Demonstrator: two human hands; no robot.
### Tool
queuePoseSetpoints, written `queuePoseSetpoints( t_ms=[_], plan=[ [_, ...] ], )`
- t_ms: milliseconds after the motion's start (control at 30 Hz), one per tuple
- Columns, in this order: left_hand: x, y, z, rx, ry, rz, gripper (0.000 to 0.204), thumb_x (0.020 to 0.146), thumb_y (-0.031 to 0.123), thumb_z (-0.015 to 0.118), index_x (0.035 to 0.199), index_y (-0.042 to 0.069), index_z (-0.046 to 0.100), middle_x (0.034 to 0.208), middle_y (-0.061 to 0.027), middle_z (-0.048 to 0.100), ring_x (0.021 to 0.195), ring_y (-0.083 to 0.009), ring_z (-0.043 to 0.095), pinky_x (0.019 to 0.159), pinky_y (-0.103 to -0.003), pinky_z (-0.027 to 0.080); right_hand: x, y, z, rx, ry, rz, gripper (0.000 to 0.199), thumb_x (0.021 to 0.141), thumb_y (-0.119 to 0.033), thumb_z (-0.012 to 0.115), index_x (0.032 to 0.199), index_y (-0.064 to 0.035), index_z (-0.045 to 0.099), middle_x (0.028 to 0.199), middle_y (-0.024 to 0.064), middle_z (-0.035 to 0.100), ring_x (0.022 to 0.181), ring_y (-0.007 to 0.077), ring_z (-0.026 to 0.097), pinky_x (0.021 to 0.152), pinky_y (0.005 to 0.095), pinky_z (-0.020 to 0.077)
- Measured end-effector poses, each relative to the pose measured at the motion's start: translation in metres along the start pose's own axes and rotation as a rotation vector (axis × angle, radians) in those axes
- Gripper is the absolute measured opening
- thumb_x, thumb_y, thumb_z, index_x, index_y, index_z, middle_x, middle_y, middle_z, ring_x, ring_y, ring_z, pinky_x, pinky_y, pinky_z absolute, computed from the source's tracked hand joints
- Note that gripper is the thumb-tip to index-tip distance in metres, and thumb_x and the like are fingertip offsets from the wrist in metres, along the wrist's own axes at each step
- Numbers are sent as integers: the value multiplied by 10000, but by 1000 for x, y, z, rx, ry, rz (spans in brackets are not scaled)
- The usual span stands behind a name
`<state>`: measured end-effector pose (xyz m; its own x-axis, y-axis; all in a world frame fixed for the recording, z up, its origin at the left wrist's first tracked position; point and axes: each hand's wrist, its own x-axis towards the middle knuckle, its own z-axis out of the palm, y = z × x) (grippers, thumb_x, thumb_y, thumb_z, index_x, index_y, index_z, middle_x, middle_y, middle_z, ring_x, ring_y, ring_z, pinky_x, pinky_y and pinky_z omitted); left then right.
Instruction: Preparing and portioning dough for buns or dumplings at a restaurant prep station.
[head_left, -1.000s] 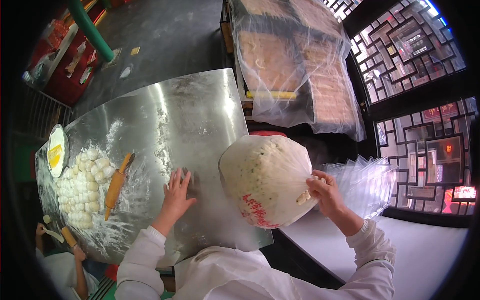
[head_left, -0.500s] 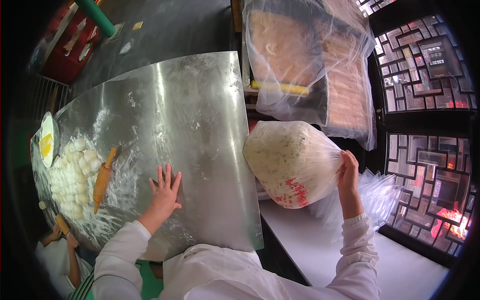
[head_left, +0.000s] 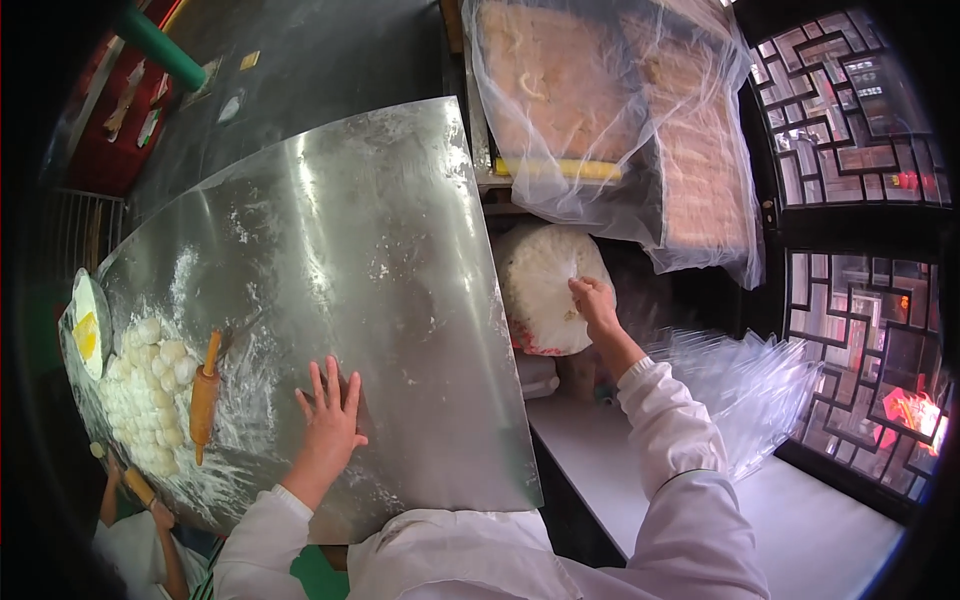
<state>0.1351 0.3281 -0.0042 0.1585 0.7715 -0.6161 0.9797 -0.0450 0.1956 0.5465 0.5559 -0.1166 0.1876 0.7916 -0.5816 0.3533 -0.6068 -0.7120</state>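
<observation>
Steel table [head_left: 330, 230]: left hand [head_left: 330, 420] lies flat, fingers spread wide.
Bag [head_left: 545, 290]: right hand [head_left: 592, 305] grips its top.

The middle and upper part of the steel desk [head_left: 330, 230] lies bare, open to the hands. At the left of the frame, the heap of dough balls [head_left: 140, 390], a wooden rolling pin [head_left: 205, 395] and a small dish [head_left: 88, 325] crowd its edge. Right of centre, the white sack [head_left: 545, 285] fills the gap beside the desk. Plastic-covered trays [head_left: 610, 110] block the upper right; a stack of clear plastic sheets [head_left: 745, 385] crowds the white counter [head_left: 800, 520] at lower right.
</observation>
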Motion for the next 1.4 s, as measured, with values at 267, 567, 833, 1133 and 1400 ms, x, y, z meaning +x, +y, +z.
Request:
queuePoseSetpoints(
  t_ms=[267,567,833,1133,1400],
  plan=[
    [-12,-2,8,-55,43,-65,1146,605,312,863,1515,75,209,1568,-288,-43,1429,-527,-19,1018,-763,199,-20,-5,3,253,-38,138,280,911,-265,620,718,-72,562,586,-17,467,463,72,376,418,266,258],
    [-14,3,8,-26,21,-44,1136,631,334,853,1519,62,198,1564,-294,-54,1413,-554,11,991,-769,246,-8,13,17,241,48,46,272,939,-311,606,823,-72,551,621,-14,494,472,71,412,445,243,311],
    [-27,-9,14,-12,142,-49,1142,617,313,875,1519,111,206,1571,-259,13,1428,-513,62,989,-770,273,-88,-8,41,-596,393,-675,411,861,-200,661,1210,-32,524,1225,214,544,1130,394,504,944,456,415],
    [-62,-26,52,-450,515,114,598,836,209,707,1381,120,477,1529,-129,297,1421,-346,252,1130,-556,237,-293,38,157,-778,4,-854,488,892,-166,607,1347,-89,448,1460,212,380,1326,408,374,1070,495,325],
    [-199,-262,40,-633,1175,-64,278,831,99,658,1109,99,647,1095,-69,623,1058,-278,549,956,-417,370,-403,18,298,-969,-275,-852,664,804,-189,713,1392,-116,413,1497,219,330,1378,423,310,1101,493,297]
  ],
)
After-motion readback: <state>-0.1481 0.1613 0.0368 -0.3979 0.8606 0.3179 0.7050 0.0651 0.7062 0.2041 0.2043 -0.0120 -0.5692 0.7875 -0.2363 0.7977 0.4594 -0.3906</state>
